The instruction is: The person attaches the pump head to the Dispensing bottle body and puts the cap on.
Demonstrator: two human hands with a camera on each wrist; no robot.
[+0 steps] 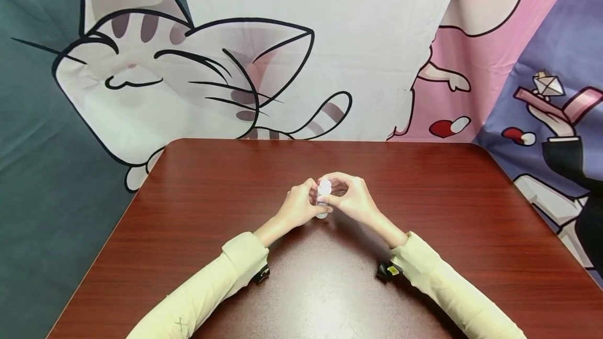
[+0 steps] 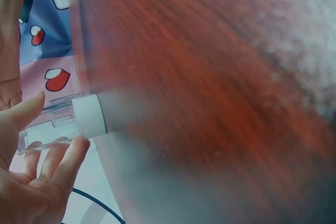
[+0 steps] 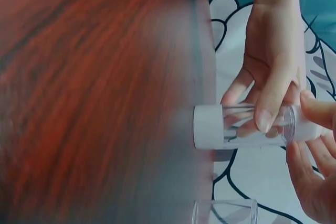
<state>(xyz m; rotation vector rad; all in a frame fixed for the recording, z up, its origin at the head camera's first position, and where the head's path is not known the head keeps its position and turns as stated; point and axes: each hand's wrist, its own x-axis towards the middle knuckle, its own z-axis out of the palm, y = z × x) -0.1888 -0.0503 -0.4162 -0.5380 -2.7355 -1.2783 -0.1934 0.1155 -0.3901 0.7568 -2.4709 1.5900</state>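
Note:
Upright at the middle of the table is a small clear bottle (image 3: 252, 124) with a white base (image 3: 208, 127) and a white rounded top (image 1: 324, 187). My left hand (image 1: 300, 203) grips its see-through body, the thumb lying across the near side. From the other side, my right hand (image 1: 350, 198) pinches the white top between thumb and fingers. In the left wrist view the white base (image 2: 89, 115) shows just past my left fingertips. The frames do not show clearly whether anything is inside the bottle.
A second clear vessel (image 3: 226, 212) shows partly at the bottom edge of the right wrist view. The brown wooden table (image 1: 212, 182) has rounded far corners. Behind it hangs a printed cloth (image 1: 377, 56) with a cartoon cat. Black wrist devices (image 1: 385, 272) sit below both cuffs.

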